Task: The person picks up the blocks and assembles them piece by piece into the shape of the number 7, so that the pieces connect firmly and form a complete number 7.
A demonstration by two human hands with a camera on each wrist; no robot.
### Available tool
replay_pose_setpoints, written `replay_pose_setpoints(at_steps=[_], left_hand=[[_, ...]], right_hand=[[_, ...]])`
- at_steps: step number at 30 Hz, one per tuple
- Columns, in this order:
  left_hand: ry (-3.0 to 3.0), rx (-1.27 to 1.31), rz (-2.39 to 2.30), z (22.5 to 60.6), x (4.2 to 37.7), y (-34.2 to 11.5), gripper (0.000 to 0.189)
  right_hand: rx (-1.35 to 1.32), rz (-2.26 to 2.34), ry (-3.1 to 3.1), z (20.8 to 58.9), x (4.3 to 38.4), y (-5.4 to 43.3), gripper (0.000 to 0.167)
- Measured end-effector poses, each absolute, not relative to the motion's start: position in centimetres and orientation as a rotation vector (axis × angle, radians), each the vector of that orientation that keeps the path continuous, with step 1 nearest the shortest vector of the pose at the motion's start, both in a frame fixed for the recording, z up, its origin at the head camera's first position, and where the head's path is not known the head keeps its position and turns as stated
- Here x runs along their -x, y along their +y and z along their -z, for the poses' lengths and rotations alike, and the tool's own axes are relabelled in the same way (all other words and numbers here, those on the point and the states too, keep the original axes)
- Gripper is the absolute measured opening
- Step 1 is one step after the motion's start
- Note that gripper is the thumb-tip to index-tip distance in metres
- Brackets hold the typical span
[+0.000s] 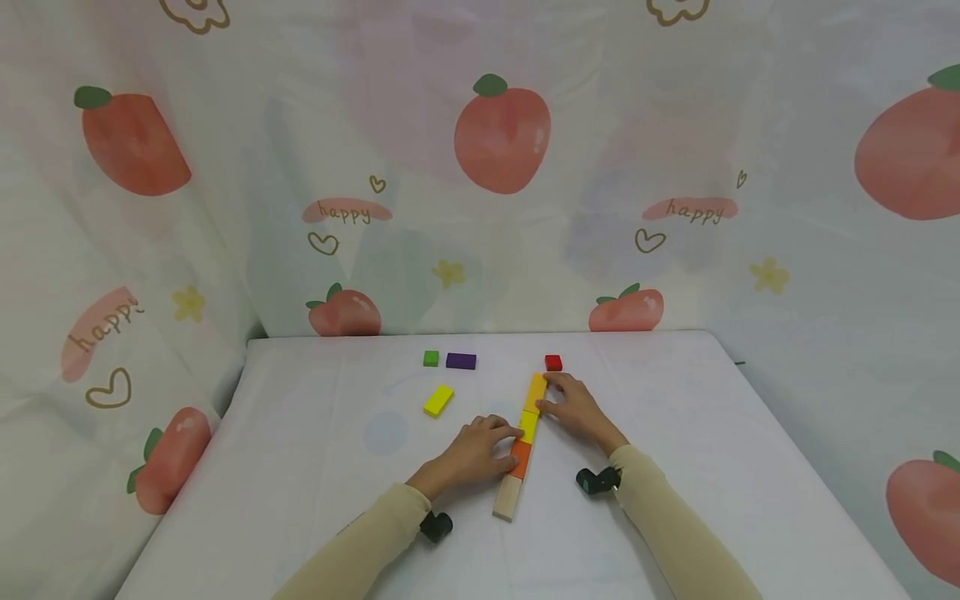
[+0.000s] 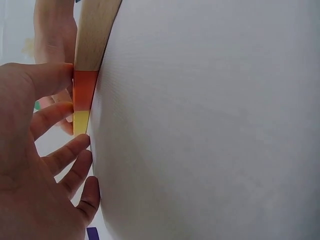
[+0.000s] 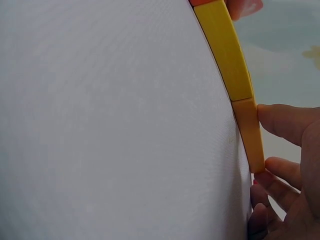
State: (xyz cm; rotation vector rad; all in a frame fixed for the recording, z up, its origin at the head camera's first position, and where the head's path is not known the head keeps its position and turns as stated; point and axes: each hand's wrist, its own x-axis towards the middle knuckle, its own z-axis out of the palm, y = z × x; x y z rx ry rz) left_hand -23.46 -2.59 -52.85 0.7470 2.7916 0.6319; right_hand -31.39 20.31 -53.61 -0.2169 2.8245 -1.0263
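Note:
A row of wooden blocks, end to end, runs away from me: a plain wood block [image 1: 506, 502], an orange block [image 1: 522, 457], a yellow block [image 2: 80, 122] and an amber block [image 3: 249, 132] at the far end. My left hand [image 1: 471, 451] lies along the row's left side, thumb and index fingertip touching the orange and yellow blocks, the other fingers spread straight. On the right side, my right hand [image 1: 575, 407] holds the amber block, thumb near its joint with the yellow one and fingertips at its far end.
Beyond the right hand sits a small red block [image 1: 553, 362]. To the left lie a loose yellow block [image 1: 438, 401], a green block [image 1: 431, 358] and a purple block [image 1: 461, 361]. A patterned curtain [image 1: 420, 167] stands behind the white table [image 1: 300, 467].

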Motion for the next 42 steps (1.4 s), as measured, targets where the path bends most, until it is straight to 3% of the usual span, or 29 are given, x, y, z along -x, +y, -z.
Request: replay_pose_setpoints(at_steps=[13,42], left_hand=[[2.768,-0.634,-0.797,52.6,24.5,-2.1,0.035],[2.75,-0.48,-0.878,52.4,28.7,0.4,0.049]], right_hand=[[0.251,1.05,2.823,53.6,31.4,20.5,0.063],[0.248,1.051,2.839,53.7,31.4,20.6,0.062]])
